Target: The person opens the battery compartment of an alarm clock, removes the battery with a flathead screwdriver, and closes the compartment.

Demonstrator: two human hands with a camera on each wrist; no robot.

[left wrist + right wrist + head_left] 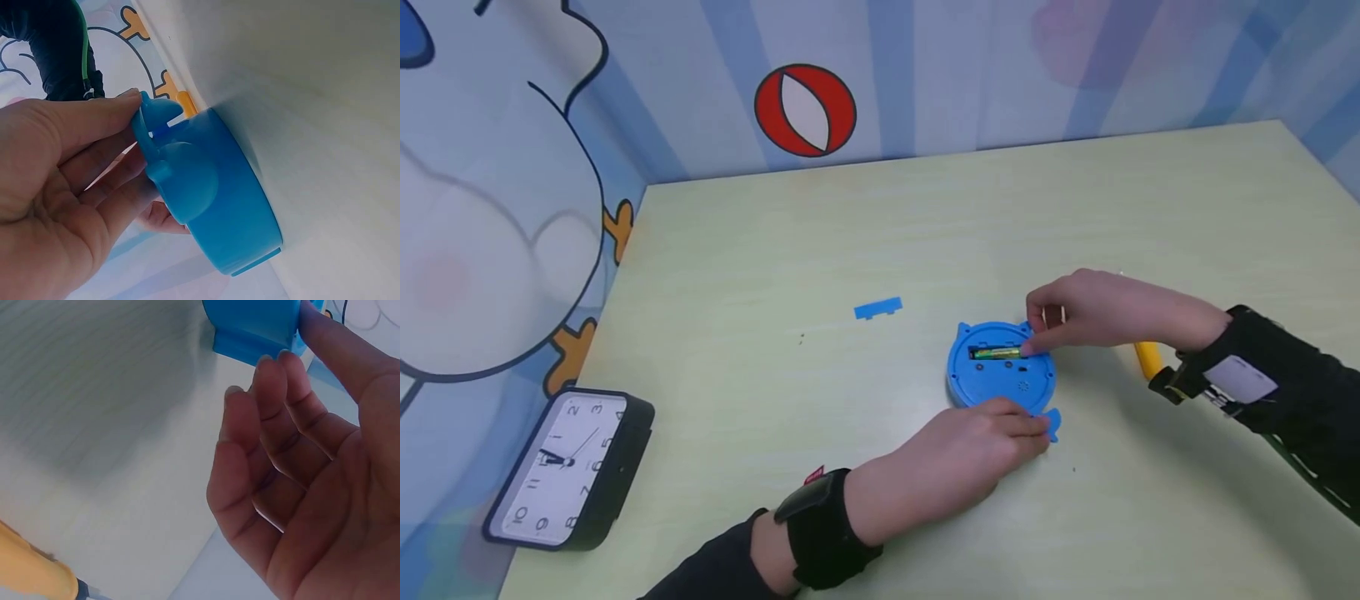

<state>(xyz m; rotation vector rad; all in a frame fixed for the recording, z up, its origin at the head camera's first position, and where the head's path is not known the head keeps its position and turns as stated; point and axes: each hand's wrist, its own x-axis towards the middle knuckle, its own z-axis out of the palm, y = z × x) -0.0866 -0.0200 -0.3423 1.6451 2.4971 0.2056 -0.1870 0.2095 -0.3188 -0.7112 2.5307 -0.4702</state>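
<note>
A round blue alarm clock (pixel 1000 385) with small ears and feet lies back side up, its face hidden. In its uncovered slot sits a green-and-gold battery (pixel 996 353). My left hand (pixel 958 454) grips the clock's lower edge by the feet; the left wrist view shows thumb and fingers around a blue foot (pixel 187 181). At the slot's right end, my right hand (pixel 1086 308) presses with its thumb, the other fingers loosely bent beside the clock. A blue battery cover (pixel 877 308) lies apart, up and to the left.
A black-framed clock (pixel 568 471) lies at the table's left edge. Partly behind the right wrist is a yellow handle (pixel 1147 358), also visible in the right wrist view as a yellow tool handle (pixel 37 565). A patterned wall (pixel 955 75) borders the table's back.
</note>
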